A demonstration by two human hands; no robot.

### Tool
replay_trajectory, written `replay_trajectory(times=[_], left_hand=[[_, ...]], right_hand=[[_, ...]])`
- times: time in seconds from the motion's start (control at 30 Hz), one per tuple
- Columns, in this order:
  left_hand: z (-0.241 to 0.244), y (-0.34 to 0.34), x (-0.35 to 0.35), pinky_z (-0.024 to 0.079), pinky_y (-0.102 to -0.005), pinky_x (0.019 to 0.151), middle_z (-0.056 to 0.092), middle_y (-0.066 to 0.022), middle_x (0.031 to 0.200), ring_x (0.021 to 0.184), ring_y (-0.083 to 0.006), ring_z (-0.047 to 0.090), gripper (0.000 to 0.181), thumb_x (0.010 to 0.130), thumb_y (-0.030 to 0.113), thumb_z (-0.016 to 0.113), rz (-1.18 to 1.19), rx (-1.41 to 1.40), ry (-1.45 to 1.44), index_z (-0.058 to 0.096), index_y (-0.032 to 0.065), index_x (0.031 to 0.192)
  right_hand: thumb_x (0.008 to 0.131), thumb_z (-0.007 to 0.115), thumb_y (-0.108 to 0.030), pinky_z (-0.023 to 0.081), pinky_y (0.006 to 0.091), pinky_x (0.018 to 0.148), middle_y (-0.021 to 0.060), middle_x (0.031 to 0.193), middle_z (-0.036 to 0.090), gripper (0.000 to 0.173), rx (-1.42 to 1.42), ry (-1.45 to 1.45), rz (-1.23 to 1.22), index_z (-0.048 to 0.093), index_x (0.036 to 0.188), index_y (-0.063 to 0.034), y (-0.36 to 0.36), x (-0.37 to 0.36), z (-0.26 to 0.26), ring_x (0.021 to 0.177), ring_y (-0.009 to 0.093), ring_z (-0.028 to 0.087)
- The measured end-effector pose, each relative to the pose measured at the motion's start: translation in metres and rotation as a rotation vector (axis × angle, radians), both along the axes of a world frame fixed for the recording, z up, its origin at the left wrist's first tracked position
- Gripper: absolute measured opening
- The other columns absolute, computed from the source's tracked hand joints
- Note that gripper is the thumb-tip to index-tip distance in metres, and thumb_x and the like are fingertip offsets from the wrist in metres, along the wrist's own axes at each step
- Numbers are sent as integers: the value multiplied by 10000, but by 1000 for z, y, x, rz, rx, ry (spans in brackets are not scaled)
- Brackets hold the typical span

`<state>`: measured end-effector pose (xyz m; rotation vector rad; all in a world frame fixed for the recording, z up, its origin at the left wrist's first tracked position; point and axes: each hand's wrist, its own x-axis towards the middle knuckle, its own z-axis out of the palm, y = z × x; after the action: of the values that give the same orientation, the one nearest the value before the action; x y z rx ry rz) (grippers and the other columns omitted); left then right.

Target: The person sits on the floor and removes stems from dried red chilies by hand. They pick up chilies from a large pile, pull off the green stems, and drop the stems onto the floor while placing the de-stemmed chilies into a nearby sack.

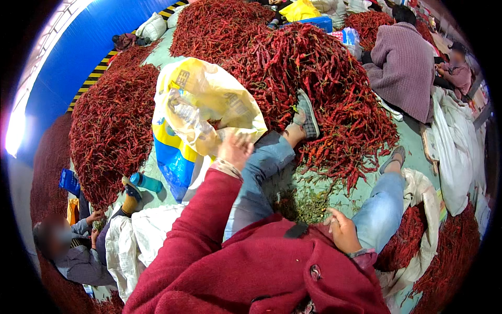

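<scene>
My left hand (235,151), blurred, is at the near rim of a large plastic bag (210,94), white and yellow above and blue below. The bag gapes open beside my bent left leg, and a little dark red shows inside. Whether these fingers grip the rim I cannot tell. Over my lap is my right hand (344,232), its fingers loosely bent and apart with nothing visible in them. Between my legs lie loose green chili stems (310,204). Beyond my feet rises a big heap of dried red chilies (302,74), stems still on many pods.
Another chili heap (111,133) stands at left, near a teal bottle (146,183) and a seated person (86,251). White woven sacks (147,231) lie by my left side. An open sack (425,212) of chilies is at my right. A person in mauve (404,70) sits ahead right.
</scene>
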<state>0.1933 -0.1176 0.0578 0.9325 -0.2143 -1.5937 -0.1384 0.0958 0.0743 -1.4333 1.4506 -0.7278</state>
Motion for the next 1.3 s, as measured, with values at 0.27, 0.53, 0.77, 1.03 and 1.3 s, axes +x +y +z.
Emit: replay_trajectory(times=[0.27, 0.53, 0.77, 1.03, 1.3], left_hand=[[-19, 94, -131, 432, -218, 689, 606, -15, 925, 741, -78, 519, 254, 902, 190, 484, -990, -382, -381, 556, 44, 1096], [-47, 128, -171, 418, -258, 833, 555, 3, 973, 910, -86, 509, 247, 900, 154, 528, -1413, -577, -46, 518, 32, 1114], [-34, 129, -170, 421, -261, 836, 564, 8, 970, 905, -87, 511, 233, 890, 138, 547, -1396, -540, -32, 531, 38, 1099], [-41, 115, -155, 449, -263, 796, 586, -11, 944, 876, -105, 550, 222, 891, 188, 544, -1355, -369, -66, 537, 34, 1051], [-9, -3, -15, 467, -239, 674, 614, -80, 1054, 821, -126, 576, 258, 871, 179, 549, 35, -242, 317, 548, 27, 1080]], right_hand=[[876, 438, -95, 419, 320, 854, 133, 1033, 595, 248, -350, 101, -65, 562, 1070, -2, -3, -3, -4, 949, 235, 554], [867, 449, -99, 342, 354, 966, 146, 1222, 497, 264, -385, 16, -18, 578, 1070, 8, -13, 11, 11, 1139, 291, 456], [865, 470, -73, 340, 327, 969, 143, 1230, 496, 267, -182, -365, -12, 564, 1086, 43, -14, 9, -3, 1159, 236, 449], [888, 479, -107, 338, 296, 967, 112, 1269, 464, 350, 29, -466, -110, 470, 1209, 33, -10, 4, -12, 1159, 181, 444], [883, 477, -68, 392, 270, 903, 94, 1202, 501, 277, -43, -377, -64, 506, 1140, 27, -14, -2, -12, 1099, 162, 484]])
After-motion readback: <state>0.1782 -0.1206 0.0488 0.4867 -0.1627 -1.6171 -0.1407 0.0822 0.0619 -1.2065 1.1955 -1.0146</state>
